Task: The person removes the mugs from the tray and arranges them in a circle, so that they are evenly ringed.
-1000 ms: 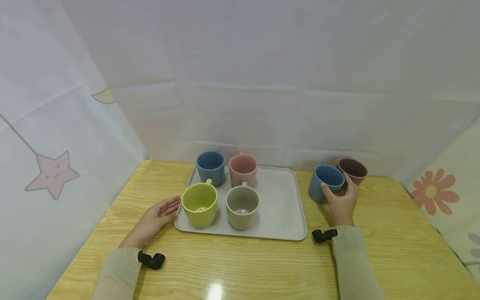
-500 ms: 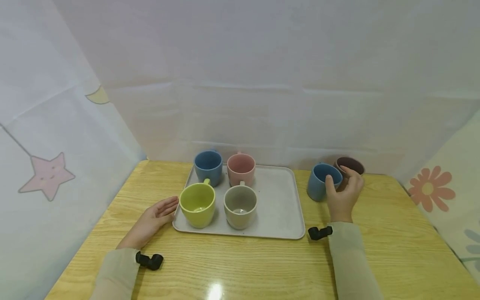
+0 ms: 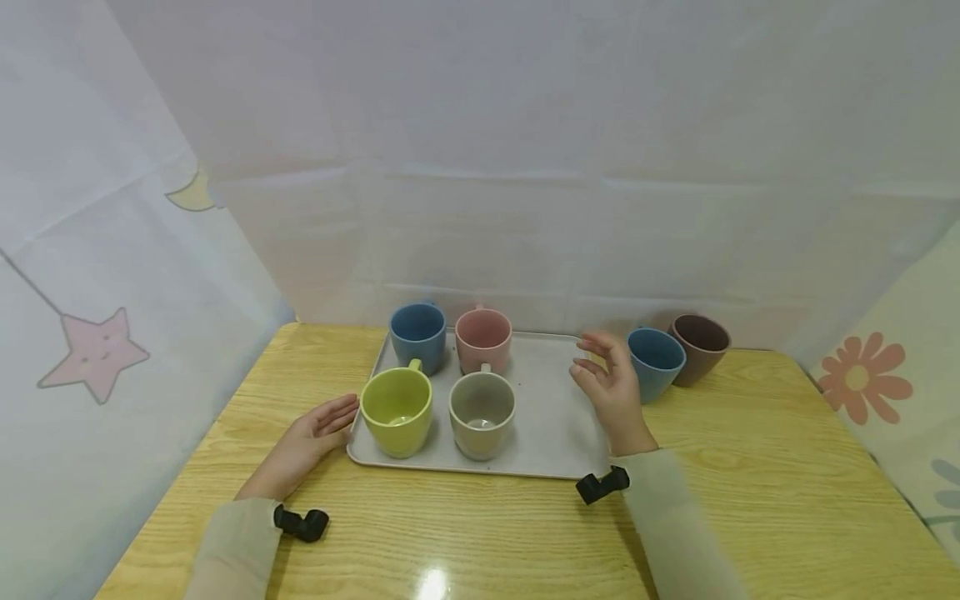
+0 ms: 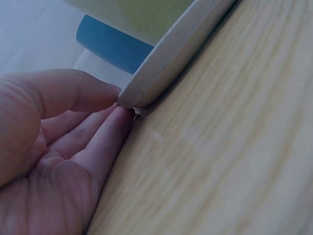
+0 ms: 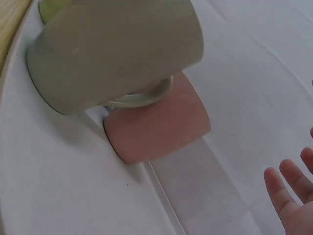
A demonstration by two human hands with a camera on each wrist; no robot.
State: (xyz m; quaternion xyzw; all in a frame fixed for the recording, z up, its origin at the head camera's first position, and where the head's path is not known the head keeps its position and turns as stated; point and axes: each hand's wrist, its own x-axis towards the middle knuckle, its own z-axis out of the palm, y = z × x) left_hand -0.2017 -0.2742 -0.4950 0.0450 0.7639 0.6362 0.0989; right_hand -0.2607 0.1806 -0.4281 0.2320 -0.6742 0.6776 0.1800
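My left hand (image 3: 303, 447) pinches the left edge of a pale tray (image 3: 558, 433); in the left wrist view the thumb is at the rim (image 4: 161, 63) and a fingertip is under it. Four mugs stand on the tray: a blue mug (image 3: 418, 346) and a pink mug (image 3: 483, 354) behind, a yellow-green mug (image 3: 397, 437) and a grey mug (image 3: 482, 442) in front. Over the tray's right side hovers my right hand (image 3: 617, 398), holding nothing, its fingers spread from the thumb. Just right of it, partly covered, is another blue mug (image 3: 651, 379).
A brown mug (image 3: 701, 358) stands behind and right of the right-hand blue mug, against it in the head view. The wooden table (image 3: 487, 533) ends at a white cloth backdrop (image 3: 480, 208), with printed cloth at both sides.
My right hand has let go of the right-hand blue mug and moved left over the tray. That mug now stands close against the brown mug. The left hand has stayed put.
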